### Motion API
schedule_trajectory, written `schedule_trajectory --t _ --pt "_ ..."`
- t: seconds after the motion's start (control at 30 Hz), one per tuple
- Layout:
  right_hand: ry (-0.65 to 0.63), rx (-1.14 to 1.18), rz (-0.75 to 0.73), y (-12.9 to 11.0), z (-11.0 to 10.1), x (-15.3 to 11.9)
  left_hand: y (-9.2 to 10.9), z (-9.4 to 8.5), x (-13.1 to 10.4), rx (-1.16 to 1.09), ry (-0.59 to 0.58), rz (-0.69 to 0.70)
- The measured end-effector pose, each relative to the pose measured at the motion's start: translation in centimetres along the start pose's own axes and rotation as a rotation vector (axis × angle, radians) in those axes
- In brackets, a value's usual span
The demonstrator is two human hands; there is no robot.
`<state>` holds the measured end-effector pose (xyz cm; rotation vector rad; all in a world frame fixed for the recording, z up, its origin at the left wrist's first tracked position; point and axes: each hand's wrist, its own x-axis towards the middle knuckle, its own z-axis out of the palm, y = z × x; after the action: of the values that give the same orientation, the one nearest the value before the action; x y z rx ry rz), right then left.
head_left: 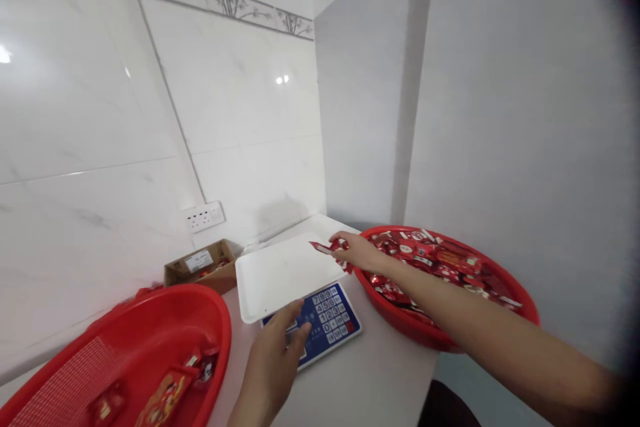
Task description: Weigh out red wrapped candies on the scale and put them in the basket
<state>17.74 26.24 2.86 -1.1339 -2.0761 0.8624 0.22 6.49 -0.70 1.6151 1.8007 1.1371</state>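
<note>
My right hand [357, 250] is closed on red wrapped packets [327, 248], held over the right edge of the white scale tray [285, 273]. Beside it, a red basket [523, 290] holds several red packets [450, 263]. My left hand [280, 350] rests over the left part of the scale's blue keypad panel [325, 323], its thumb and fingers apart and nothing visible between them. The tray has a bare white surface.
At the lower left stands another red basket [220, 327] with several packets [163, 397] inside. A cardboard box [200, 263] sits behind it against the tiled wall, below a socket [204, 216]. A grey wall rises behind the right basket.
</note>
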Motion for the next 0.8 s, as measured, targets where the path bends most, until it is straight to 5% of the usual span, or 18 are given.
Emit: schedule_trajectory --t 0.17,0.33,0.6,0.8 --pt "-0.029 0.076 0.007 -1.0 5.3 2.6 0.5 -2.9 -0.6 0.004 0.216 -0.021" --pt "-0.015 0.148 0.092 -1.4 7.6 4.2 0.7 -4.5 -0.9 -0.058 0.329 -0.016" --pt "0.071 0.101 0.164 -1.1 7.5 5.8 0.5 -4.8 -0.9 -0.035 0.325 -0.018" --pt "0.080 0.054 0.126 -0.4 5.3 5.2 0.3 -5.1 -1.2 -0.029 0.319 -0.042"
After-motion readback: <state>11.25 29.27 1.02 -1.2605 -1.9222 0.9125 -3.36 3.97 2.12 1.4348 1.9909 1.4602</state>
